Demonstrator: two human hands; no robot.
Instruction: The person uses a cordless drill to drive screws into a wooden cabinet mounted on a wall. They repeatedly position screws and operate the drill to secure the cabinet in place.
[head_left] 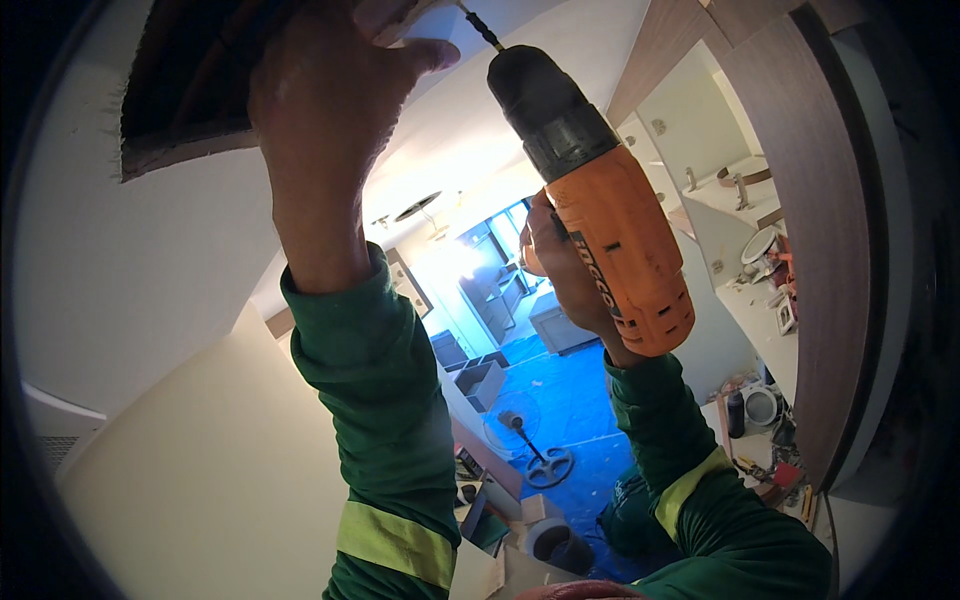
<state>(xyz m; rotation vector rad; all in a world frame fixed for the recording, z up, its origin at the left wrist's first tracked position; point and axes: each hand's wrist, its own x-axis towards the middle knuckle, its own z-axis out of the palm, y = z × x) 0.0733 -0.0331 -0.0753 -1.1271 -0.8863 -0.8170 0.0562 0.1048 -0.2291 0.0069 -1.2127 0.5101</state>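
Note:
My right hand (565,270) is wrapped round an orange and black power drill (615,245), which points up at the ceiling with a long dark bit (485,30) in it. My left hand (330,95) is raised beside the bit, thumb out, its fingers closed at the top edge on something pale that I cannot make out. Behind that hand is a dark rectangular opening (190,70) with a ragged edge in the white ceiling (80,250).
Wooden cabinets (820,250) line the right, with cluttered shelves (750,310). Far below lie a blue floor sheet (545,390), a standing fan (550,465), a grey bucket (560,550) and several boxes (480,380). A pale wall (210,460) fills the lower left.

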